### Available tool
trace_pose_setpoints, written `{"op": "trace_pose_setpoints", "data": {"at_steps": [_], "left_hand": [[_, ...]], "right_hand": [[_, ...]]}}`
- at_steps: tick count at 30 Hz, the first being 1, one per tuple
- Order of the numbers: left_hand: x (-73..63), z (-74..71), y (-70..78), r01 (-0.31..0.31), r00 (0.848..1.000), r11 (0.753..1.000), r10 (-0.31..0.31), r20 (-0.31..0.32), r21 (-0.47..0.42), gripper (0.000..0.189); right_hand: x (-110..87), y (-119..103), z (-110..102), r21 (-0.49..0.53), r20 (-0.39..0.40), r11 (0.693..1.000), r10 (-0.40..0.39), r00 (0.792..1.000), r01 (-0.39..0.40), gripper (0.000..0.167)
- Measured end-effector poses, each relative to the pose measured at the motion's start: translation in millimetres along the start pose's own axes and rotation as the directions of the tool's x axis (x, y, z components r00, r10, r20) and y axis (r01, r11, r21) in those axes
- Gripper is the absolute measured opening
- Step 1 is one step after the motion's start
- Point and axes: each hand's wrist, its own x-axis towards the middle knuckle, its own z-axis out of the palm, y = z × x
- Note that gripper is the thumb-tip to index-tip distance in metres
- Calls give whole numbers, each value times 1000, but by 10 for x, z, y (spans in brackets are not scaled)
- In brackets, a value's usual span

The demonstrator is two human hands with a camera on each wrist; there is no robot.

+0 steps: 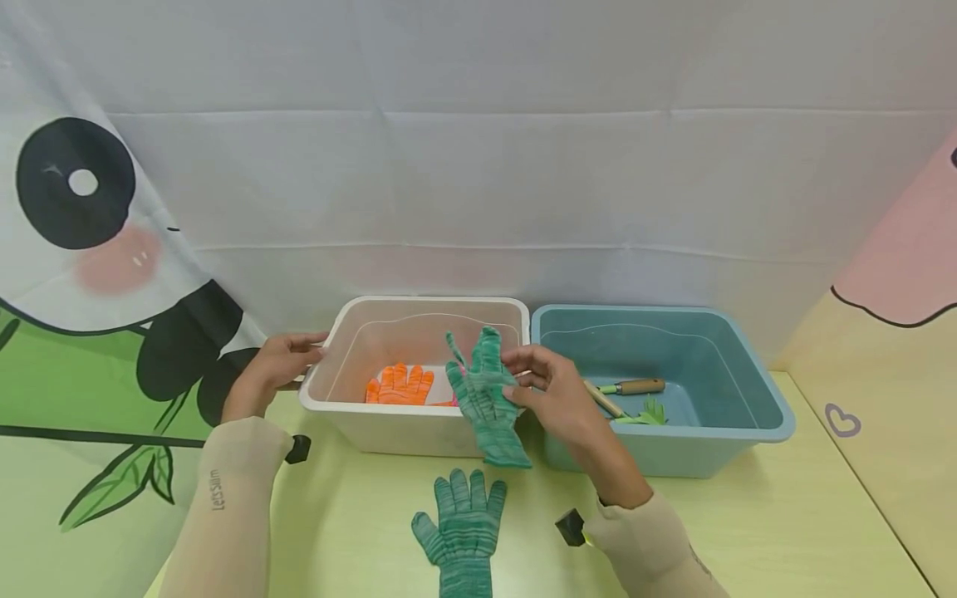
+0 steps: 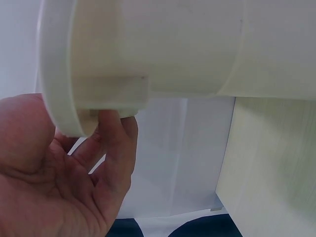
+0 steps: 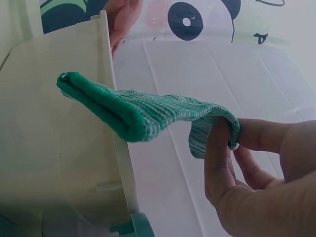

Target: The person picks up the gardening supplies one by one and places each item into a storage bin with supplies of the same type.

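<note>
Between its thumb and fingers my right hand pinches a green knitted glove by its side. The glove hangs over the front rim of the white bin, cuff downward; in the right wrist view its cuff points away from the hand. My left hand grips the bin's left rim, and the left wrist view has its fingers curled up under the lip. A second green glove lies flat on the table in front. Inside the white bin is an orange glove, with something pink partly hidden beside it.
A blue bin stands right against the white one. It holds a wooden-handled tool and a light green hand rake. Behind both bins hangs a pale cloth. The yellowish table runs along the front.
</note>
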Motion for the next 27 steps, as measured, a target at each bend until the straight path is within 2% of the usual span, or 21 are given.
{"op": "trace_pose_setpoints", "data": {"at_steps": [9, 27], "left_hand": [[-14, 3, -11, -12, 1000, 1000, 12, -3, -1, 58], [-49, 29, 8, 6, 1000, 1000, -6, -16, -8, 59]], "right_hand": [[46, -3, 54, 3, -26, 1000, 4, 1000, -4, 34], [59, 51, 93, 30, -32, 1000, 7, 999, -6, 33]]}}
